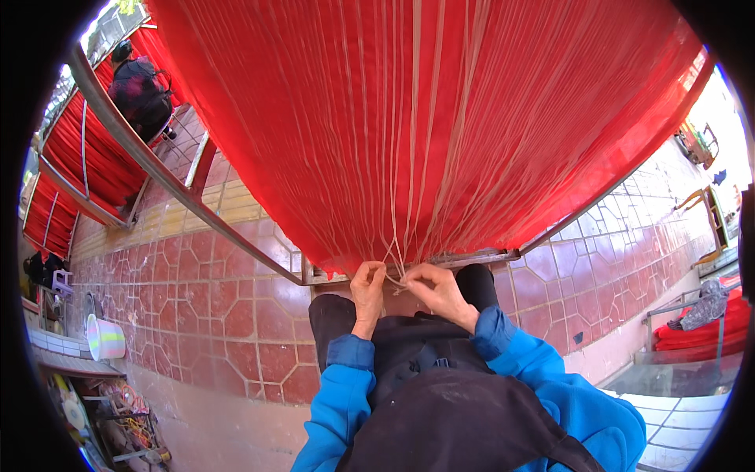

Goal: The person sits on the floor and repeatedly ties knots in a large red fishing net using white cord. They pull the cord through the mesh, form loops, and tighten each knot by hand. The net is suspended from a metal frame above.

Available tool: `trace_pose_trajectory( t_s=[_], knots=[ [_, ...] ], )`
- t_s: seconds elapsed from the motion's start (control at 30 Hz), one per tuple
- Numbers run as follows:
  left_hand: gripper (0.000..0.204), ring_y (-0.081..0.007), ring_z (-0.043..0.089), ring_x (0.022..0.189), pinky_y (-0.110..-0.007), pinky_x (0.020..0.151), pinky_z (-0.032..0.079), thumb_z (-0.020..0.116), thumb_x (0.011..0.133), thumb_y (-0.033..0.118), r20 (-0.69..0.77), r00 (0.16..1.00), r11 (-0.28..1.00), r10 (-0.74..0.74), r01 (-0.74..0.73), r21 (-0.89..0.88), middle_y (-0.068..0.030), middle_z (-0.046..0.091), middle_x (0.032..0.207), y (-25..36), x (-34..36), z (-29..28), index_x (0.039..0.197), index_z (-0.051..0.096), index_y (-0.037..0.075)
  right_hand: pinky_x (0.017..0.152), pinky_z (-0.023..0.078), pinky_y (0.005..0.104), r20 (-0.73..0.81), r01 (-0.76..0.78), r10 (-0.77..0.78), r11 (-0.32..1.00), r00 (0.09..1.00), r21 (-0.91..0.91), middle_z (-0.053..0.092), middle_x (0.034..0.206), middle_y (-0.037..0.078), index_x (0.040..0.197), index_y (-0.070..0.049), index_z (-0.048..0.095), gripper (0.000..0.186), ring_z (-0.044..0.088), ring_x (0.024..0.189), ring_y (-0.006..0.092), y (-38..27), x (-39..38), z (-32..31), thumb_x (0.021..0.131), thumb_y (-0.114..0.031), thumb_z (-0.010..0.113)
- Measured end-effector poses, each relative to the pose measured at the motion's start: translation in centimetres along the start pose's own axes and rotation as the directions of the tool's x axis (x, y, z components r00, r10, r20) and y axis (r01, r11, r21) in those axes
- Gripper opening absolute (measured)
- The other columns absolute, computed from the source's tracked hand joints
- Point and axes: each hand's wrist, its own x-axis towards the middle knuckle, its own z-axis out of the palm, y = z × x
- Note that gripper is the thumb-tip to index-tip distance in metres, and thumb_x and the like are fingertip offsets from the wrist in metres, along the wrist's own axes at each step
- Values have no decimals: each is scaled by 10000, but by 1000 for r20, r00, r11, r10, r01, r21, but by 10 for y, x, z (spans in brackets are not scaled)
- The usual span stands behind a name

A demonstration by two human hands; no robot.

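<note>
A wide red cloth (314, 118) hangs on a metal frame in front of me, with many pale strings (391, 197) running down over it and drawing together near its lower edge. At that gathering point my left hand (368, 295) pinches the strings from the left, thumb and fingers pressed together. My right hand (437, 289) pinches the same bundle close by on the right. Between the two hands a short loop of string shows, with a small knot or tangle (399, 285) by the right fingertips. The exact strings under the fingers are partly hidden.
The frame's metal rail (197, 206) curves along the left. Farther left, a person (141, 90) sits beside other red cloths (86, 157). A white bucket (105, 338) stands on the tiled floor (204, 307). At right, red fabric (704, 334) lies on a rack.
</note>
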Motion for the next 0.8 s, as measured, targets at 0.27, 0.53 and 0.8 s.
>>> trace_pose_trajectory(
  t_s=[0.27,0.53,0.8],
  knots=[
    [159,-111,577,878,-232,782,454,532,896,1,-33,995,994,99,-101,-44,-42,626,926,35,2,11,1039,602,8,797,498,320,158,159,-177,980,971,119,654,909,111,882,9,622,54,630,876,210,-47,-31,0,847,-25,599],
    [266,-156,590,906,-285,840,445,427,979,144,341,911,959,232,-155,-239,-105,652,914,118,-25,6,1087,582,-44,787,500,280,166,-22,0,991,986,133,664,903,83,893,9,630,72,618,858,138,-52,-41,4,863,-36,582],
    [147,-90,538,636,-215,599,438,537,929,61,265,955,990,130,-113,-79,-35,589,695,140,-60,-12,941,639,-45,770,500,257,122,-201,176,949,977,243,656,884,57,967,32,628,141,604,843,109,-38,-44,3,889,-74,579]
  ],
)
